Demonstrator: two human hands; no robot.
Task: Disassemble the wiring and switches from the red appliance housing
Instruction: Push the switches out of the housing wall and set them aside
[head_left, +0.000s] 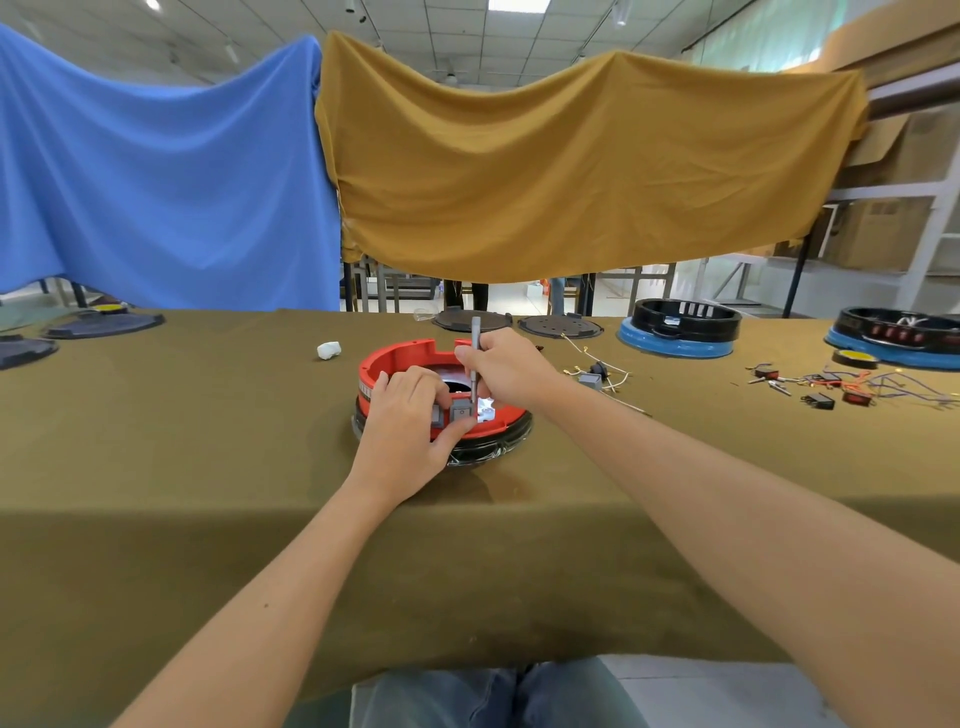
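Note:
The round red appliance housing (400, 358) sits on a black base ring (498, 451) in the middle of the olive-covered table (208, 441). My left hand (410, 421) grips the housing's near wall, with the thumb and fingers pinching a grey switch block (460, 412) set in it. My right hand (506, 366) holds a thin grey screwdriver (475, 332) upright, its tip down inside the housing right beside the switch. The tool's tip and the wiring inside the housing are hidden by my hands.
Loose removed wires and a small grey part (592, 378) lie just right of the housing. Further right are red switches and tangled wires (852, 389). Black housings on blue bases (680, 327) and black discs (470, 318) stand at the back. A white wad (329, 349) lies left.

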